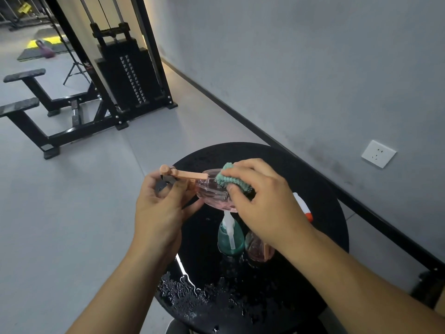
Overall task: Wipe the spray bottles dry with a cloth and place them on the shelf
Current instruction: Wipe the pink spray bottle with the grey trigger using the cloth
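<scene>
Your left hand (pixel 163 201) grips the pink bottle (pixel 214 191) by its peach spray head, tipped sideways above the far edge of the round black table (pixel 320 189), so its body faces the green cloth (pixel 227 178) your right hand (pixel 262 196) pinches against it. A teal bottle (pixel 230 235) and another pink bottle (pixel 256 245) stand mid-table, water beaded near the front edge. No readable labels.

I see dim, even light; glare streaks the wet desk (pixel 320 194) near its front-left rim, and lines bow toward the edges.
</scene>
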The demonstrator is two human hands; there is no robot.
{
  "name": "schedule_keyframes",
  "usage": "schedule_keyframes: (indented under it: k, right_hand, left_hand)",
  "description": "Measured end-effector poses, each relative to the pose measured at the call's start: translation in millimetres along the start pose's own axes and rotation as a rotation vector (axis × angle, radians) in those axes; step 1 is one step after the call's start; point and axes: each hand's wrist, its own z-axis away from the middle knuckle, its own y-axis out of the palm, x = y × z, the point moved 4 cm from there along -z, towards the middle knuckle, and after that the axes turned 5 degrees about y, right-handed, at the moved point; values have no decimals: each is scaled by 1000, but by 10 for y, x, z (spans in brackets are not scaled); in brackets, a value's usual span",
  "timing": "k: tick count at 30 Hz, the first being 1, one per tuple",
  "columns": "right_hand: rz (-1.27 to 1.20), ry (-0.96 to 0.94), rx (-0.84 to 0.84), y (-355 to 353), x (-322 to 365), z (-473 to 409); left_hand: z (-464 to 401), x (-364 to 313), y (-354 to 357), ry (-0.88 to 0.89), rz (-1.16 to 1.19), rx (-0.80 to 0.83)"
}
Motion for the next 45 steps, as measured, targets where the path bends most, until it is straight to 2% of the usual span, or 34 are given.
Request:
schedule_keyframes:
  k: [4,10,15,20,26,31,36,42,45]
  right_hand:
    - [-30,69,-84,-62,-71,-30]
    - [26,-21,-1,-3,9,0]
    - [-53,78,-92,-124,-91,-47]
    - [42,-55,2,-23,53,8]
    - [-34,43,-85,-139,-60,-44]
    - [47,-52,29,-28,37,-1]
    - [-20,25,-16,-116,-64,-41]
    - [13,-32,15,-57,-8,-8]
    - [-64,-10,-3,-99,-27,-26]
  left_hand:
    - [-25,-28,-27,6,27,-28]
    - [-10,0,-18,8,10,-10]
    - [-42,-34,-51,5,37,-45]
    - [5,12,9,4,8,-1]
    - [-22,-37,-31,20,30,-19]
    - [11,26,6,17,-3,8]
    - [-33,-29,-53,21,16,-23]
    - [10,19,0,-1,-4,19]
    - [-17,-23,-30,14,1,21]
